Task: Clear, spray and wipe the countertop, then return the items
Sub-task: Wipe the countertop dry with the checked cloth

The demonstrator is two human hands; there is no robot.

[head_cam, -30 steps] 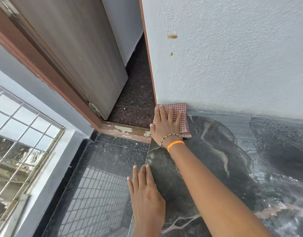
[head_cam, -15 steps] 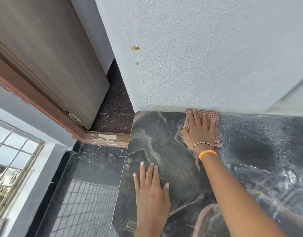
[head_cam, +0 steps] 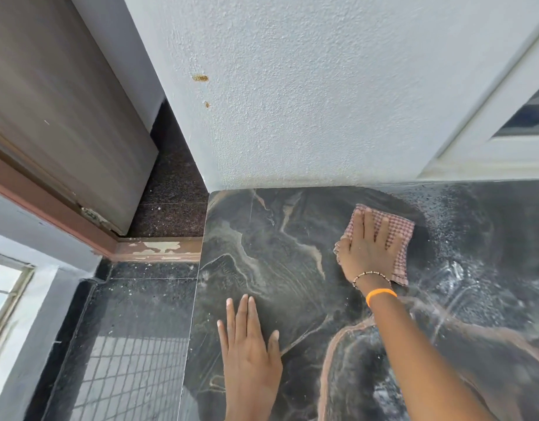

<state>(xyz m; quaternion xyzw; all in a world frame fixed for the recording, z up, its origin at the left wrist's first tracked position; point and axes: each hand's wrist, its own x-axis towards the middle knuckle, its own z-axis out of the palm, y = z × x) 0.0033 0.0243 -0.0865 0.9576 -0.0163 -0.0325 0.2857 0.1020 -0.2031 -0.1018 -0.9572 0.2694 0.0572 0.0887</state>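
Note:
A dark marble countertop (head_cam: pixel 271 256) with pale veins fills the lower right. My right hand (head_cam: pixel 365 247) lies flat on a folded red-and-white checked cloth (head_cam: pixel 398 235), pressing it onto the counter near the back wall. White spray droplets and wet streaks (head_cam: pixel 462 268) cover the counter to the right of the cloth; the surface to its left looks wiped. My left hand (head_cam: pixel 250 357) rests flat, fingers together, on the counter near its left edge, holding nothing.
A textured white wall (head_cam: pixel 307 101) rises behind the counter. The counter's left edge (head_cam: pixel 198 284) drops to a dark floor (head_cam: pixel 134 329). A grey door (head_cam: pixel 58 117) and worn wooden threshold (head_cam: pixel 158 249) stand at left; a white window frame (head_cam: pixel 490 153) at upper right.
My right hand has slid the cloth rightward along the back of the counter, away from the left corner. My view has swung right; the left hand stays planted.

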